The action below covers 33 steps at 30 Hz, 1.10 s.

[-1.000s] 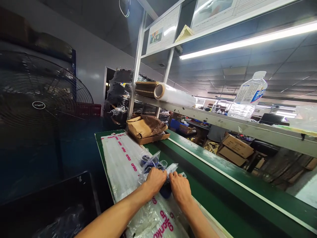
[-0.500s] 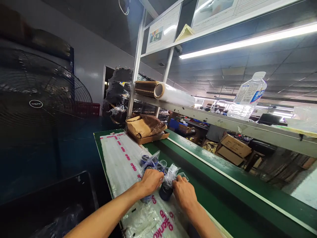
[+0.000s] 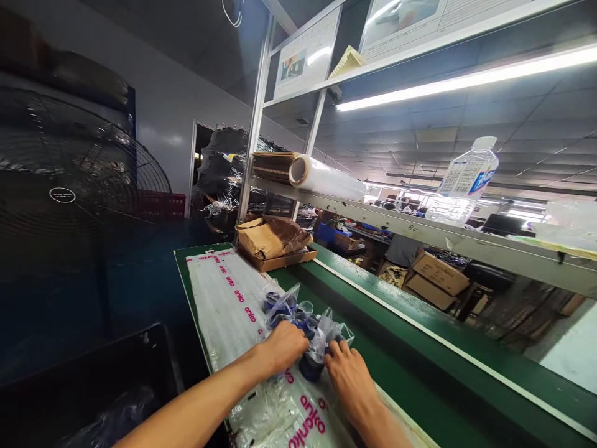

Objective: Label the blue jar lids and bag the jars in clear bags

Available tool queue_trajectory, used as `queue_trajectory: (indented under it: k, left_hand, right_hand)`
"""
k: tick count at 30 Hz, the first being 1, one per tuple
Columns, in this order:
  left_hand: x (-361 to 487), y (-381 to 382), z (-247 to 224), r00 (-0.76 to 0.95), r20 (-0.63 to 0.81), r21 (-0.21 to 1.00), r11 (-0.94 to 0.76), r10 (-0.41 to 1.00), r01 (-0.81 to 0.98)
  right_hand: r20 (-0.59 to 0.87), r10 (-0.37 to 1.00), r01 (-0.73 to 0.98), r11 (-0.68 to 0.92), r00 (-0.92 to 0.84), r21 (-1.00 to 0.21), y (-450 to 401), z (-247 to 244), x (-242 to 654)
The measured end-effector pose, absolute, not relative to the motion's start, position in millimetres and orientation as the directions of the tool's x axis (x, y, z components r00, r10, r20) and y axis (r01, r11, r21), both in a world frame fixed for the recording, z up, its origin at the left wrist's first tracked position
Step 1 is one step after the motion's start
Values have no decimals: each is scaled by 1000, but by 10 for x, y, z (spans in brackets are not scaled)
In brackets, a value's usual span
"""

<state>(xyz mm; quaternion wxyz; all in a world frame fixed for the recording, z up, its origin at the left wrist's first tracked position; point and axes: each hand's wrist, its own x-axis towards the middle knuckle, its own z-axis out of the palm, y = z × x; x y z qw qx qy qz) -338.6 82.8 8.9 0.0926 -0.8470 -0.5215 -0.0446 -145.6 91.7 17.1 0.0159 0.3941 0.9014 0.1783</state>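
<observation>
Right hand (image 3: 352,382) slid back; bagged dark cup (image 3: 311,365) between hands.

A: What is different from a second ago?

B: The two hands have parted. A second ago they were pressed together over a small dark blue piece (image 3: 311,366) in a clear plastic bag (image 3: 326,333). Now the left hand (image 3: 284,346) sits to its left and the right hand (image 3: 351,374) has slid back, fingertips at the bag's edge.

A: And the piece itself?

B: It was hidden under the hands; now it shows between them, with the bag's top standing up above it.
</observation>
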Motion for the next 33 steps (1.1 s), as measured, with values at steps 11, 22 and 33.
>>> queue_trajectory:
  k: [11,22,33]
  left_hand:
    - [-3461,847,129,403,168,-21,-405,900,914]
    - [-3368,829,227,366,117,0,-369,923,930]
    - [-3409,745,223,440,129,-88,-432,889,898]
  right_hand:
    - [85,721,702,629,-687,334,732,-9,-1441]
    - [113,825,814,508,-554,281,865,122,-1476]
    - [100,695,668,626,-712,402,684,-104,-1403]
